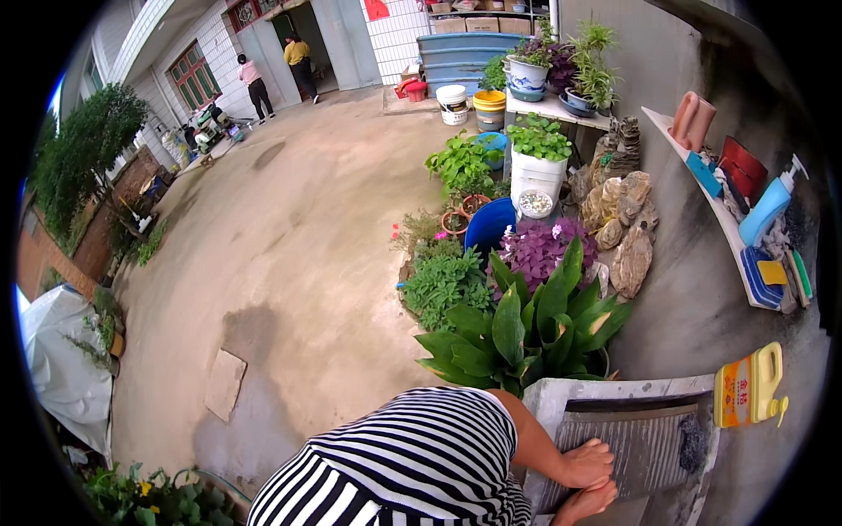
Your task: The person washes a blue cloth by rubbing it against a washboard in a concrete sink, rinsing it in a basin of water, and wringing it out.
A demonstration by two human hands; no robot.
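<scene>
My left hand is curled, with its wrist bent, over the ribbed washboard of a stone wash sink. Just below it and touching it is my right hand, also with bent fingers. Whether anything small is held between them is hidden by the fingers. The ribbed surface looks wet. At its right end lies a dark, speckled wad, perhaps a scrubbing pad or cloth. Beside the sink's right rim is a yellow plastic jug with a pump and printed writing.
A wall shelf holds a blue pump bottle, a pink jug, brushes and a yellow sponge. Broad-leaved potted plants crowd the sink's far side. Two people are by a doorway across the concrete yard.
</scene>
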